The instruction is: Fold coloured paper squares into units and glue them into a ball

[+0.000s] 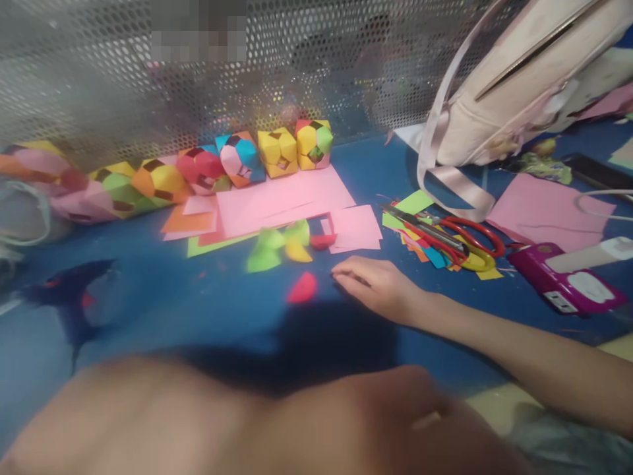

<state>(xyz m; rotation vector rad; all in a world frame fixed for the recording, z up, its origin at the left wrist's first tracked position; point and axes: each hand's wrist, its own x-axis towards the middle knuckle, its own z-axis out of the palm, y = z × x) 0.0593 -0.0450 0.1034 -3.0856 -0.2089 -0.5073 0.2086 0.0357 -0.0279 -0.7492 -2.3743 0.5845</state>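
My right hand reaches in from the right, low over the blue surface. Its fingers are curled and close together, and what lies under them, if anything, is hidden. Just left of the fingertips is a small red folded paper piece. Beyond it are light green folded pieces, a yellow piece and another red piece. Small pink sheets lie behind my hand. My left hand does not show; large blurred bare skin fills the bottom, its exact part unclear.
Several colourful folded paper balls line a perforated metal panel. Larger pink sheets lie before them. To the right are a box cutter, red-handled scissors, paper scraps, a purple device and a pale bag.
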